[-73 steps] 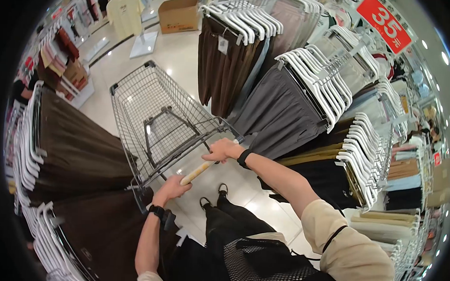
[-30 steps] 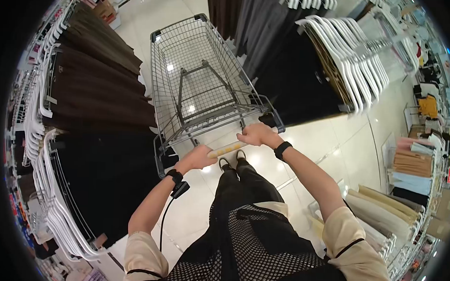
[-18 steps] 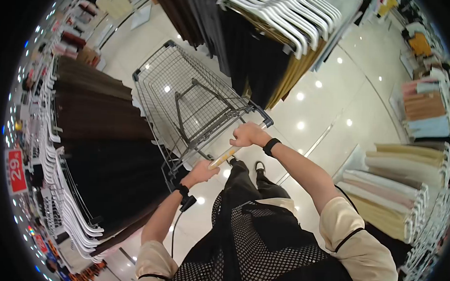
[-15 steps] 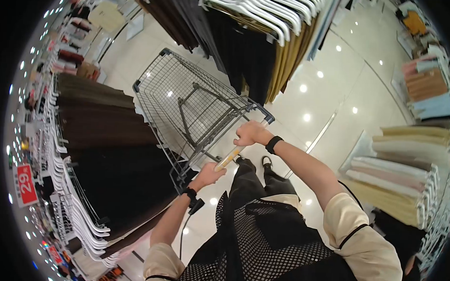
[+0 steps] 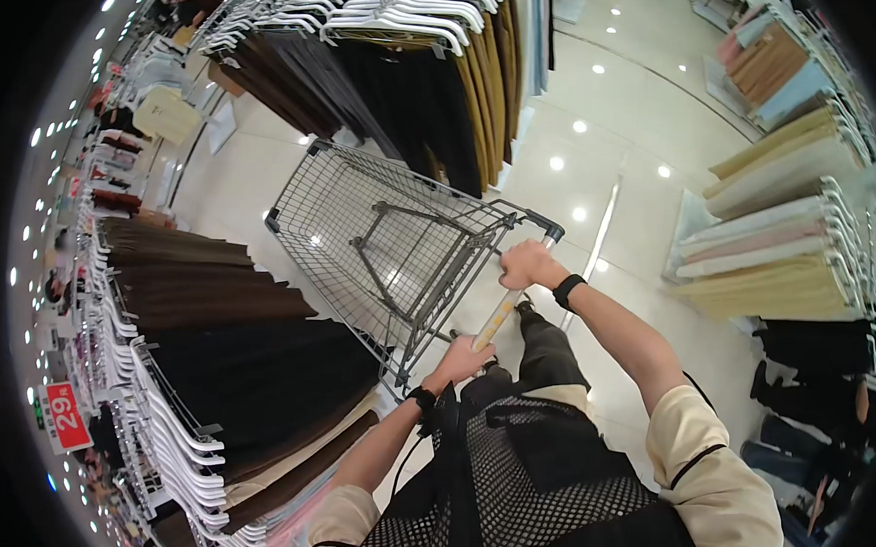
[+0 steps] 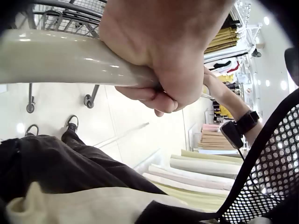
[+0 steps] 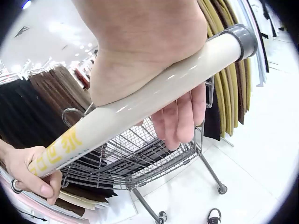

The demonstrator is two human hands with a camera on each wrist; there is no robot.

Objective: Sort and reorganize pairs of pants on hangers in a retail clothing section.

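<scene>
Person in a black mesh vest (image 5: 538,460) has a wire shopping cart (image 5: 306,197) right in front of them on the shiny tiled floor (image 5: 593,250). Both grips are clamped on its pale handle (image 5: 497,321): left hand (image 5: 466,358) with fingers curled round it, right hand (image 5: 527,265) wrapped over it just beside the dark end cap (image 7: 247,41). Cart's sitting between black garments (image 5: 251,383) on their left and a rack of mustard ones (image 5: 483,101) ahead. Red 29 sign (image 5: 63,417) off left too.

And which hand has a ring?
The left hand, beside the yellow print on the handle: a silvery ring shows there; none shows on the right hand.
</scene>
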